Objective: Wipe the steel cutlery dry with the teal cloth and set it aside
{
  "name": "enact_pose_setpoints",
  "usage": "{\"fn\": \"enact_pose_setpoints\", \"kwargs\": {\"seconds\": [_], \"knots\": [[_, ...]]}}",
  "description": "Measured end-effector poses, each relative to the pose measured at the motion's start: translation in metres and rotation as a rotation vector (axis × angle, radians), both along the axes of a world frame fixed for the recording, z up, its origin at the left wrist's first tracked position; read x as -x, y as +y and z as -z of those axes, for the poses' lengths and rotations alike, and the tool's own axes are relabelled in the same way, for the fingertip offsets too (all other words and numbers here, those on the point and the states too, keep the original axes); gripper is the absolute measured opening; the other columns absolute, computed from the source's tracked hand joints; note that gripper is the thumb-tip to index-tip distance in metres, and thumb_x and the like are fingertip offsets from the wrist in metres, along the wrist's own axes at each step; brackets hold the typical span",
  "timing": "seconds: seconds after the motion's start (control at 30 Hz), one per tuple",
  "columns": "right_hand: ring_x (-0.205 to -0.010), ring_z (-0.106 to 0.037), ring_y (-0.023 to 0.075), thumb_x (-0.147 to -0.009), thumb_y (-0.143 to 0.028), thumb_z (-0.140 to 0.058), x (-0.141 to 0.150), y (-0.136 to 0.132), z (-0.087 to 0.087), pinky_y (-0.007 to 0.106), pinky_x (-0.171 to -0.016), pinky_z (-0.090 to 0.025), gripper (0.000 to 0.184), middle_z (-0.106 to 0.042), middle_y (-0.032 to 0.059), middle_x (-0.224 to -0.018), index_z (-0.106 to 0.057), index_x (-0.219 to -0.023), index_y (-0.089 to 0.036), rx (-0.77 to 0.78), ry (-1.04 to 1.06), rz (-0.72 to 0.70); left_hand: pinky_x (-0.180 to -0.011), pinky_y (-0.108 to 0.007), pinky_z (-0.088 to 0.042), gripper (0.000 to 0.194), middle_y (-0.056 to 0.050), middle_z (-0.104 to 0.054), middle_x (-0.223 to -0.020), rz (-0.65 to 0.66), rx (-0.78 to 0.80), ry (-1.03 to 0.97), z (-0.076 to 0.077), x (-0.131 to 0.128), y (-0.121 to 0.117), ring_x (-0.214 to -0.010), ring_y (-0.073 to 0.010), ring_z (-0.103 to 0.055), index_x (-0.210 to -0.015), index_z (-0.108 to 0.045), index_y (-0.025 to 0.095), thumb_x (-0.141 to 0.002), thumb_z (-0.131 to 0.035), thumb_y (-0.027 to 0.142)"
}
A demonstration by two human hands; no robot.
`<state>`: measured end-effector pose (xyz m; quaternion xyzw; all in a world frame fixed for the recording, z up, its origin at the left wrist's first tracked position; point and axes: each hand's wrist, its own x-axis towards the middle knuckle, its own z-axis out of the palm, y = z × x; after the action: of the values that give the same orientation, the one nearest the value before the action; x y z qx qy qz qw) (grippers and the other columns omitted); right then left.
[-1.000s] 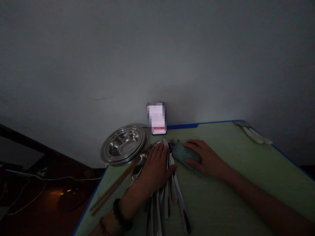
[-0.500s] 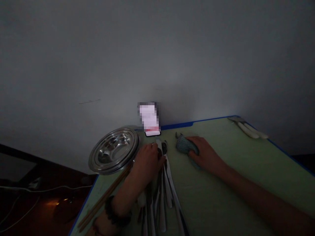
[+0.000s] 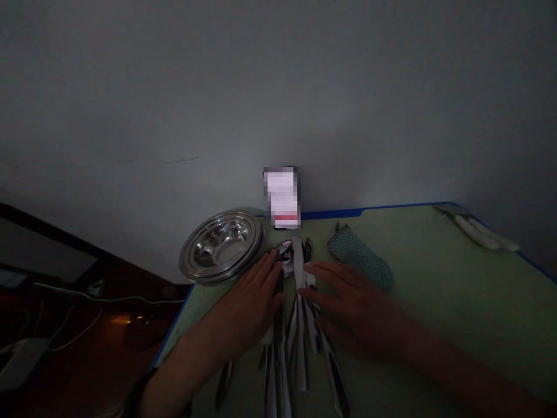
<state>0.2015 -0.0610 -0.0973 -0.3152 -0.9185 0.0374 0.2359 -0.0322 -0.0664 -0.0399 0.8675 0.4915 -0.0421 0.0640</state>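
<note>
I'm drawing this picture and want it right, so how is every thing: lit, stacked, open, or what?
Phone: propped up, lit
Metal dishes: stacked
Cutlery: loosely bunched
Green cloth: bundled, lying down
White-handled utensils: lying together
Left hand: open
Right hand: open

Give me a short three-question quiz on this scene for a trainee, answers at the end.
1. True or false: the lit phone lies face down on the table.

2. Multiple choice: what lies in the gap between the left hand and the right hand?
A) a mug
B) cutlery
C) a keyboard

3. Short answer: which hand is nearer the stack of metal bowls?

Key:
1. False; it stands upright with its bright screen showing.
2. B
3. The left hand.
</note>
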Motion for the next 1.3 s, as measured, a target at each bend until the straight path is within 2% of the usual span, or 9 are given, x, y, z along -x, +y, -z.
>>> {"fn": "enact_pose_setpoints", "kwargs": {"seconds": [0.1,0.27,0.47,0.63,0.77,0.83,1.03,1.13,1.3], "knots": [[-0.134,-0.020,0.0329,-0.083,-0.048,-0.048,0.019,-0.012,0.001,0.052,-0.102,-0.031,0.053,-0.021,0.0057,-0.150,-0.042,-0.133,-0.031,0.150,-0.025,-0.053,-0.110,-0.042,-0.024,0.060,-0.013,-0.013,-0.151,-0.104,0.054,-0.006,0.007,0.019,-0.018,-0.138,-0.0227,-0.013,-0.143,-0.016,0.012,-0.093,-0.029,0.043],[-0.131,-0.025,0.0323,-0.083,-0.050,-0.048,0.019,-0.014,0.003,0.052,-0.101,-0.031,0.048,-0.032,0.0087,-0.143,-0.048,-0.125,-0.027,0.284,-0.071,-0.025,-0.110,-0.048,-0.022,0.072,-0.013,-0.009,-0.151,-0.128,-0.007,-0.032,0.028,0.028,-0.029,-0.137,-0.0277,-0.009,-0.144,-0.013,0.014,-0.088,-0.035,0.055],[-0.112,-0.040,0.0280,-0.078,-0.035,-0.057,0.011,-0.023,0.002,0.045,-0.092,-0.040,0.033,-0.043,0.0133,-0.119,-0.054,-0.106,-0.018,0.270,0.039,0.075,-0.109,-0.048,-0.025,0.064,-0.012,-0.017,-0.150,-0.140,-0.141,-0.222,0.050,0.012,-0.029,-0.137,-0.0265,-0.013,-0.142,-0.015,0.016,-0.091,-0.039,0.044],[-0.099,-0.045,0.0214,-0.075,-0.018,-0.057,0.015,-0.021,0.003,0.036,-0.084,-0.044,0.010,-0.042,0.0109,-0.105,-0.051,-0.082,-0.016,0.307,0.161,0.161,-0.103,-0.048,-0.036,0.048,-0.012,-0.040,-0.137,-0.161,-0.127,-0.394,0.050,0.012,-0.027,-0.128,-0.0264,-0.036,-0.132,-0.033,0.020,-0.089,-0.046,0.036],[-0.092,-0.046,0.0194,-0.076,-0.013,-0.053,0.020,-0.018,0.006,0.035,-0.082,-0.044,0.004,-0.045,0.0089,-0.097,-0.050,-0.076,-0.016,0.284,0.175,0.174,-0.103,-0.045,-0.037,0.044,-0.011,-0.044,-0.133,-0.220,-0.115,-0.467,0.050,0.016,-0.024,-0.124,-0.0237,-0.041,-0.130,-0.034,0.020,-0.089,-0.045,0.028],[-0.091,-0.046,0.0203,-0.078,-0.016,-0.053,0.023,-0.017,0.007,0.037,-0.082,-0.043,0.000,-0.047,0.0088,-0.096,-0.053,-0.078,-0.016,0.229,0.160,0.167,-0.103,-0.044,-0.037,0.041,-0.011,-0.046,-0.132,-0.239,-0.122,-0.494,0.050,0.016,-0.023,-0.123,-0.0228,-0.042,-0.129,-0.034,0.020,-0.089,-0.043,0.023],[-0.106,-0.044,0.0252,-0.085,-0.034,-0.050,0.036,-0.018,-0.004,0.044,-0.089,-0.040,0.041,-0.045,0.0099,-0.122,-0.045,-0.125,-0.026,0.168,0.051,-0.060,-0.099,-0.042,-0.040,0.040,-0.010,-0.053,-0.124,-0.303,-0.160,-0.589,0.054,0.015,-0.021,-0.116,-0.0213,-0.049,-0.124,-0.039,0.019,-0.085,-0.047,0.017],[-0.112,-0.041,0.0270,-0.085,-0.040,-0.048,0.044,-0.021,-0.008,0.047,-0.092,-0.037,0.043,-0.040,0.0086,-0.133,-0.045,-0.126,-0.028,0.208,-0.017,-0.140,-0.098,-0.041,-0.042,0.034,-0.008,-0.056,-0.120,-0.331,-0.161,-0.622,0.054,0.016,-0.021,-0.112,-0.0200,-0.052,-0.120,-0.042,0.020,-0.086,-0.045,0.015],[-0.110,-0.043,0.0260,-0.085,-0.036,-0.048,0.046,-0.021,-0.004,0.046,-0.090,-0.038,0.034,-0.046,0.0087,-0.125,-0.053,-0.117,-0.027,0.252,0.004,-0.041,-0.097,-0.037,-0.044,0.028,-0.006,-0.059,-0.118,-0.293,-0.130,-0.653,0.049,0.021,-0.020,-0.110,-0.0170,-0.055,-0.117,-0.046,0.021,-0.091,-0.037,0.016]]}}
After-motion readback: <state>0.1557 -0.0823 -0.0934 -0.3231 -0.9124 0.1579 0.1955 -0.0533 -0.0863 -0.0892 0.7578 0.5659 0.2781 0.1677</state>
